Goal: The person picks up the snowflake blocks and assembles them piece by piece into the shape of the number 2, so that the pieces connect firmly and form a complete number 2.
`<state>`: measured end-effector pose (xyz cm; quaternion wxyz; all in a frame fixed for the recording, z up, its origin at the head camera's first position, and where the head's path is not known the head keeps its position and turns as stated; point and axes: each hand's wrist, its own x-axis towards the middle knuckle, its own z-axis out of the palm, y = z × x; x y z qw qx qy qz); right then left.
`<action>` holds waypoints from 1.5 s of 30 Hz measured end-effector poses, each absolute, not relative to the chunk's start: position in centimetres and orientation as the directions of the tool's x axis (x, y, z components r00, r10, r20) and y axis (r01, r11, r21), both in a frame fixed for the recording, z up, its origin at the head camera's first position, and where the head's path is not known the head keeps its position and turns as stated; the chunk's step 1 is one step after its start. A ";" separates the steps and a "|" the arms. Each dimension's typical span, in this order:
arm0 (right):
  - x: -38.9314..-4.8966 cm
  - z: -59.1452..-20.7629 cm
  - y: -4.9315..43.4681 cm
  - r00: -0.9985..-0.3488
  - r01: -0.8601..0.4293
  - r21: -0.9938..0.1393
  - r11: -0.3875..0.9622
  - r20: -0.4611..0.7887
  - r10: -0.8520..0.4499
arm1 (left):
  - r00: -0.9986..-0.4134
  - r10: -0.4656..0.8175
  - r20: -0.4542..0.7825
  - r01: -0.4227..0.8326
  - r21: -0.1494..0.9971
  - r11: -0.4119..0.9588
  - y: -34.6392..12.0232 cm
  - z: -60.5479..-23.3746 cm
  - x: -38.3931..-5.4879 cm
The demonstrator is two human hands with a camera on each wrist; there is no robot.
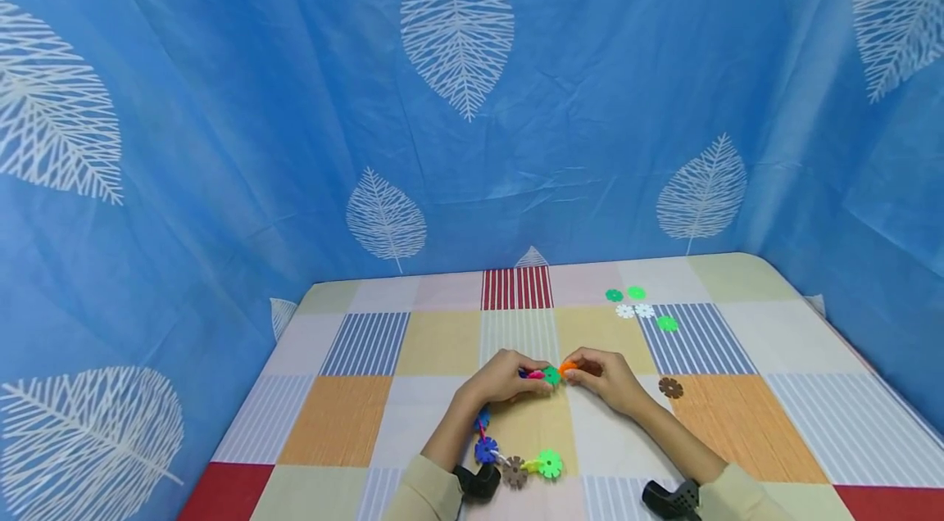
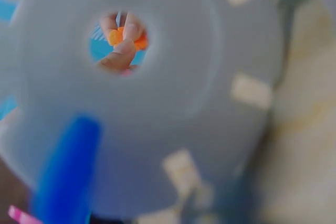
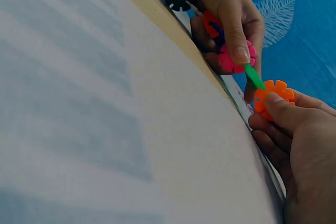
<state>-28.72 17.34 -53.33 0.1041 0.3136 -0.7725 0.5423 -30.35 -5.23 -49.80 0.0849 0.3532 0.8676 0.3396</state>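
My left hand [image 1: 500, 378] grips the end of a chain of notched plastic flower discs, with its thumb on a pink disc [image 3: 229, 62]. A green disc [image 3: 254, 76] slots out from the pink one, edge-on in the right wrist view. Between right thumb and fingers, my right hand [image 1: 614, 380] pinches an orange disc [image 3: 278, 88], its rim right at the green disc's edge. Below the left forearm the chain runs on through a blue disc [image 1: 486, 450] and a brown disc [image 1: 515, 472] to a light green disc [image 1: 549, 464]. A blurred grey disc [image 2: 157, 129] fills most of the left wrist view.
Beyond the right hand lie loose discs: a dark green one [image 1: 614, 295], two light green ones [image 1: 667, 323] and two white ones [image 1: 625, 311]. A loose brown disc [image 1: 670, 387] lies beside the right forearm. Blue leaf-print curtains [image 1: 553, 136] surround the patchwork-covered table [image 1: 347, 414].
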 end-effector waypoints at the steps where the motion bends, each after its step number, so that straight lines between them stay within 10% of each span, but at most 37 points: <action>1: -28.7 -53.5 17.3 -0.783 -0.598 -0.769 0.227 0.501 -0.369 | -0.739 0.668 0.088 0.553 0.646 0.526 -5.2 -49.9 -30.3; 37: -28.6 -52.0 17.8 -0.777 -0.569 -0.786 0.242 0.418 -0.471 | -0.683 0.722 0.113 0.594 0.661 0.459 -5.4 -50.0 -30.4; 45: -33.1 -49.9 23.3 -0.854 -0.478 -0.605 0.637 0.488 -0.178 | -0.692 0.714 0.109 0.601 0.634 0.486 -5.4 -50.0 -30.5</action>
